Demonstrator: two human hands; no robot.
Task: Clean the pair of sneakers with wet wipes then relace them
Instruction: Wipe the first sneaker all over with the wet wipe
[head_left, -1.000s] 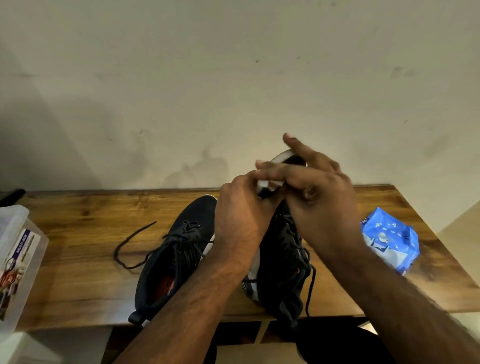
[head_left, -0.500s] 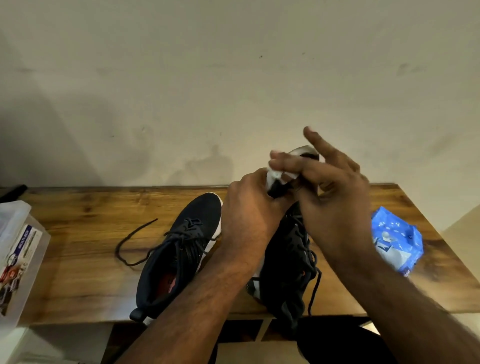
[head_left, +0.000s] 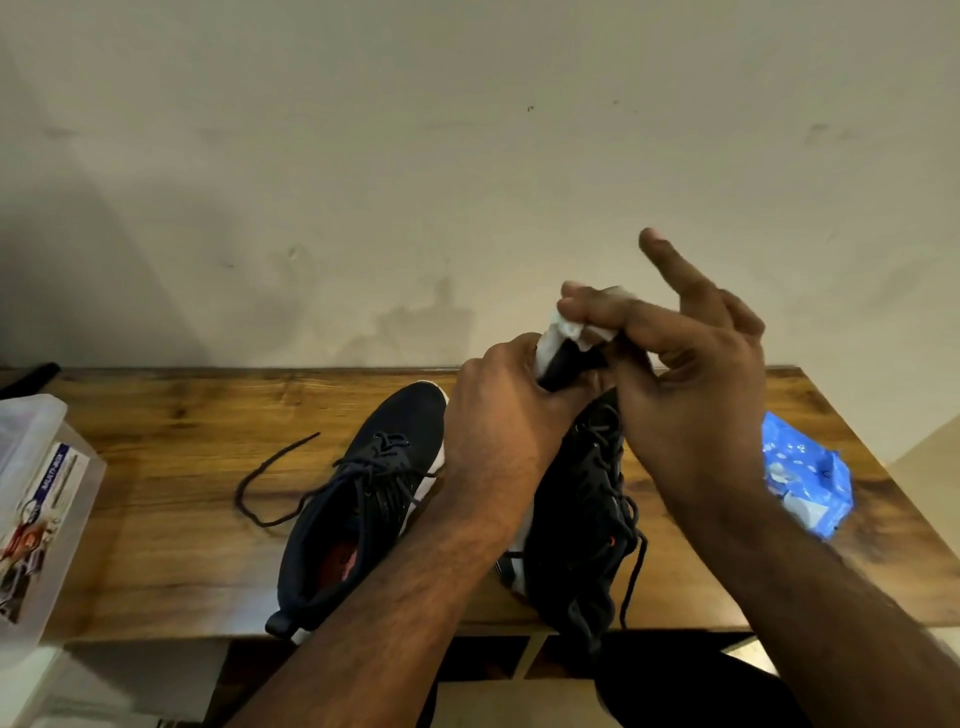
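Two dark sneakers are on the wooden table (head_left: 171, 488). The left sneaker (head_left: 374, 499) lies flat, toe toward the wall, its lace trailing loose to the left. My left hand (head_left: 504, 426) grips the toe end of the right sneaker (head_left: 582, 525), which stands tilted up on its heel near the table's front edge. My right hand (head_left: 685, 374) pinches a white wet wipe (head_left: 582, 327) against that sneaker's toe, with the index finger sticking up. The toe is mostly hidden by both hands.
A blue wet wipe pack (head_left: 805, 478) lies at the table's right end. A clear plastic box (head_left: 36, 509) with a printed label stands past the left end. A plain wall rises directly behind the table.
My right hand has slid the wipe to the right over the sneaker's toe and its index finger has lifted. The left hand keeps its grip.
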